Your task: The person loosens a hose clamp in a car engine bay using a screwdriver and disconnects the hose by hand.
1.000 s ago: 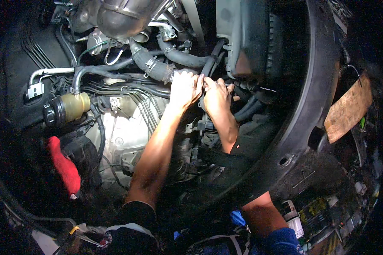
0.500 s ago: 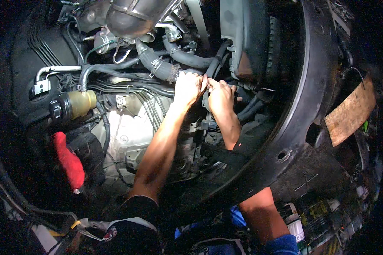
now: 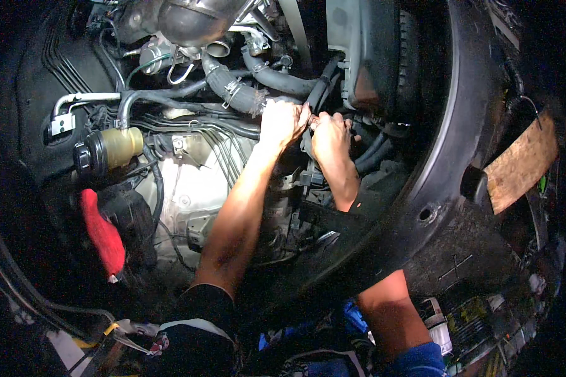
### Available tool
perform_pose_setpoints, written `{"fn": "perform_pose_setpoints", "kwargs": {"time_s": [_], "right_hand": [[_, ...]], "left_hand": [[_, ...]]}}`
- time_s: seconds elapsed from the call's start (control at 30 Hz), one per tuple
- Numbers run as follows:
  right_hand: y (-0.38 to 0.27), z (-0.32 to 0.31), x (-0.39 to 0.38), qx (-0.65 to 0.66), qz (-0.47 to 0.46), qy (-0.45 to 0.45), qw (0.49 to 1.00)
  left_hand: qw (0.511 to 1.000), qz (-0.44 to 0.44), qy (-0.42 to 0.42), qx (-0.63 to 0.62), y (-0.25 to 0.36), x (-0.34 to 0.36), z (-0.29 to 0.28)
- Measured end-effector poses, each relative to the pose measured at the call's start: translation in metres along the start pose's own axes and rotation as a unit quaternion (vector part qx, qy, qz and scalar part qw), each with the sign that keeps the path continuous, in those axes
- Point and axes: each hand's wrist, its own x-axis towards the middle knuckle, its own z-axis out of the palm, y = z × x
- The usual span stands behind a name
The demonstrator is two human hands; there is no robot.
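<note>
Deep in an engine bay, both my hands work close together beside the hoses. My left hand [image 3: 282, 124] is closed, fingers curled, at the lower end of a thick dark hose [image 3: 242, 97] with a wire clamp around it. Just to its right, my right hand [image 3: 331, 135] is also closed, its thumb and fingers pinched toward the left one. What sits between the fingertips is too small and hidden to name. A thinner black hose [image 3: 322, 85] runs down to the gap between the hands.
A yellowish reservoir with a black cap [image 3: 110, 151] stands at the left, above a red cloth-like bundle [image 3: 104, 235]. A dark box-shaped housing [image 3: 361, 63] rises at the upper right. The curved body edge [image 3: 443, 169] crosses over my right forearm. A brown board [image 3: 522, 163] lies far right.
My right hand has turned slightly, its fingers more curled, and sits a little farther right. My left hand stays nearly in place. The whole view has shifted slightly.
</note>
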Motion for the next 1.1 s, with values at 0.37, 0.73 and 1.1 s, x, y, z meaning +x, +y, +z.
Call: {"fn": "perform_pose_setpoints", "kwargs": {"time_s": [0.37, 0.73, 1.1], "right_hand": [[0.012, 0.010, 0.008, 0.093, 0.058, -0.058, 0.992], [0.009, 0.017, 0.003, 0.039, 0.005, 0.033, 0.999], [-0.010, -0.006, -0.004, -0.087, -0.003, 0.031, 0.996]], "left_hand": [[0.996, -0.044, 0.058, -0.043, 0.012, 0.003, -0.004], [0.992, -0.017, 0.121, 0.022, 0.014, 0.001, -0.005], [0.995, -0.037, 0.091, 0.007, 0.017, 0.015, 0.002]]}}
